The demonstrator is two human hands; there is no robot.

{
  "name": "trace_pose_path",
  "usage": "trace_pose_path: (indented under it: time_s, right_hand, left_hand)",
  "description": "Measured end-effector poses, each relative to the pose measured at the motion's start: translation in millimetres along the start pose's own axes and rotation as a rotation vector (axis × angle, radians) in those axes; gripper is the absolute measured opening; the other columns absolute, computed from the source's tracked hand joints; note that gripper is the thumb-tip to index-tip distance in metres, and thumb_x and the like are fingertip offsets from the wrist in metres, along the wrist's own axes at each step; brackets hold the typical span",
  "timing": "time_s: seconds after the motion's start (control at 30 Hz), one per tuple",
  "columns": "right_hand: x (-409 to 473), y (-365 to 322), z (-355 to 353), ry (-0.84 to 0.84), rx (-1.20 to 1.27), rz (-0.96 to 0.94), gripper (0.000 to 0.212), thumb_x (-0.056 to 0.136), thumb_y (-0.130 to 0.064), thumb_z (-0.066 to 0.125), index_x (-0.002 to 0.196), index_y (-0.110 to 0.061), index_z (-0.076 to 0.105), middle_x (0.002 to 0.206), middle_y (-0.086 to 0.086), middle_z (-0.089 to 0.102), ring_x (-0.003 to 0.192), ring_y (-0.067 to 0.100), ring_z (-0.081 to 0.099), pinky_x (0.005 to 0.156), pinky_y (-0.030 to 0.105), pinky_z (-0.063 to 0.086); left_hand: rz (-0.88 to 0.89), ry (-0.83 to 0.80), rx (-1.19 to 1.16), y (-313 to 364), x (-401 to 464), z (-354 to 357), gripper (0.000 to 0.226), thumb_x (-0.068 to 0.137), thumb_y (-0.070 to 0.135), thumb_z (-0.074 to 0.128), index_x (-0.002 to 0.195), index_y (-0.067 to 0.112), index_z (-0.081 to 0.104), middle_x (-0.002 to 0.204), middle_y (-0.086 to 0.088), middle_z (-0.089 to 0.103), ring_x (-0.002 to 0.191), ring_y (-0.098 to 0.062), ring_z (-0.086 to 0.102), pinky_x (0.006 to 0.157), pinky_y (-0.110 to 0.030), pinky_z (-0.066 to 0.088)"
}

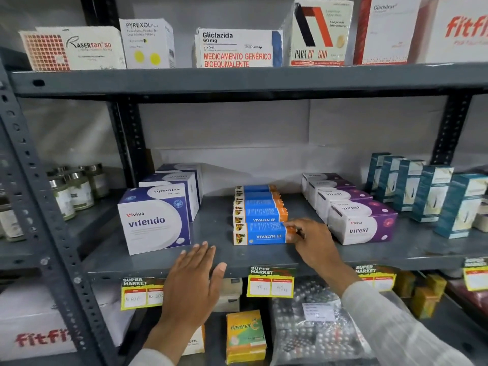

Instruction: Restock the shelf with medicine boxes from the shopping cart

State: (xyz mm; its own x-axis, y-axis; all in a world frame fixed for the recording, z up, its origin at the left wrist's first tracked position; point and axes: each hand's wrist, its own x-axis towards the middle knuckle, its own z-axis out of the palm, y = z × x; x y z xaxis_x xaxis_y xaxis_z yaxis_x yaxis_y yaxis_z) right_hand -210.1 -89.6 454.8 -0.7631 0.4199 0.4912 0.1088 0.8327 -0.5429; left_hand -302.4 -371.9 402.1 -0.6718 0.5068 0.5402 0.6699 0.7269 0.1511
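Note:
On the middle grey shelf (211,257) a row of several blue-and-orange Vivalyn EF boxes runs front to back. The front Vivalyn EF box (260,233) lies flat near the shelf's front edge. My right hand (313,245) grips its orange right end with the fingertips. My left hand (196,283) hovers flat over the shelf edge, fingers apart, holding nothing, left of the box. The shopping cart is out of view.
White-and-blue Vitendo boxes (155,220) stand left of the row, purple Virest boxes (361,223) right, teal boxes (433,194) farther right. Jars (76,188) sit on the left unit. Price tags (270,282) hang below; blister packs (311,323) and a yellow box (245,336) lie underneath.

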Motion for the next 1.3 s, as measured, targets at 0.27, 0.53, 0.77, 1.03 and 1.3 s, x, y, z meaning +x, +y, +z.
trace_pose_path:
  time_s: [0.27, 0.53, 0.77, 1.03, 1.3]
  right_hand:
    - [-14.6, -80.8, 32.7, 0.179, 0.063, -0.278, 0.034, 0.093, -0.018, 0.068, 0.127, -0.019, 0.070, 0.131, -0.003, 0.069, 0.119, 0.014, 0.064, 0.104, 0.024, 0.048]
    - [4.0, -189.4, 121.1, -0.450, 0.787, 0.101, 0.058, 0.097, -0.052, 0.062, 0.150, -0.038, 0.044, 0.127, -0.028, 0.064, 0.117, 0.000, 0.061, 0.109, 0.033, 0.046]
    - [-7.7, -208.4, 143.9, -0.408, 1.037, 0.249, 0.045, 0.084, -0.081, 0.041, 0.114, -0.054, 0.061, 0.111, -0.033, 0.070, 0.113, -0.005, 0.062, 0.096, 0.019, 0.044]
    - [-4.8, -209.6, 147.6, -0.409, 1.027, 0.245, 0.041, 0.087, -0.075, 0.037, 0.112, -0.052, 0.060, 0.119, -0.026, 0.067, 0.117, 0.002, 0.060, 0.105, 0.027, 0.041]
    - [-6.8, -211.6, 143.1, -0.451, 0.964, 0.236, 0.051, 0.088, -0.080, 0.035, 0.125, -0.052, 0.056, 0.128, -0.022, 0.064, 0.123, 0.004, 0.057, 0.106, 0.030, 0.041]
  left_hand:
    - [-0.272, 0.286, -0.217, -69.4, -32.0, -50.0, 0.053, 0.100, 0.048, 0.041, 0.139, 0.017, 0.061, 0.137, -0.007, 0.068, 0.125, -0.027, 0.064, 0.099, -0.045, 0.052]
    - [-0.604, 0.192, -1.077, -123.2, 14.7, -79.2, 0.066, 0.104, 0.061, 0.033, 0.159, 0.026, 0.027, 0.164, 0.010, 0.030, 0.150, -0.011, 0.031, 0.121, -0.034, 0.024]
    - [-0.622, 0.044, -1.297, -144.2, 47.3, -84.0, 0.072, 0.078, 0.089, 0.018, 0.117, 0.045, 0.060, 0.099, 0.028, 0.076, 0.100, 0.007, 0.067, 0.088, -0.021, 0.044]
    - [-0.602, 0.007, -1.302, -140.7, 48.5, -86.9, 0.081, 0.085, 0.083, 0.015, 0.141, 0.035, 0.050, 0.130, 0.011, 0.065, 0.123, -0.010, 0.057, 0.110, -0.032, 0.034]
    - [-0.593, -0.006, -1.270, -136.0, 50.0, -90.6, 0.066, 0.090, 0.078, 0.016, 0.122, 0.042, 0.060, 0.107, 0.024, 0.075, 0.113, 0.000, 0.061, 0.095, -0.024, 0.042]
